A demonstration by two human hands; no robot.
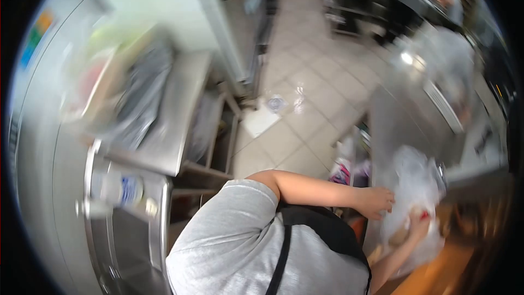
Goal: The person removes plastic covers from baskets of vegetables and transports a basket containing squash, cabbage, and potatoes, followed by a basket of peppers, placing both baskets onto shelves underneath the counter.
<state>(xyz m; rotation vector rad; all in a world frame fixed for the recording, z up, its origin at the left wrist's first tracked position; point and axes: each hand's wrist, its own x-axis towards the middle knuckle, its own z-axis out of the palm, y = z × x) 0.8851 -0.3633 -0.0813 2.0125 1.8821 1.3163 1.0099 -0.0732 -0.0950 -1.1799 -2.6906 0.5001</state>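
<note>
Across the middle, pale tiled floor (308,136) runs off to the far side. On your right: steel counter (401,112). On your left: second steel counter (185,84), dark plastic sheet (144,95) lying on it, blurred. Far right, large clear bag (445,49) sits on the right counter. Your work item, the clear plastic bag (410,177), is near right, at the near part of that same counter; contents not readable. Near left, container with blue print (130,189) on a steel unit. Your left hand (374,202) is at the bag's left edge, fingers half bent; can't tell if they pinch the film. Your right hand (419,226) is against the bag, fingers curled in; can't tell exactly what they grip. Red bit (425,216) shows right at those fingers.
</note>
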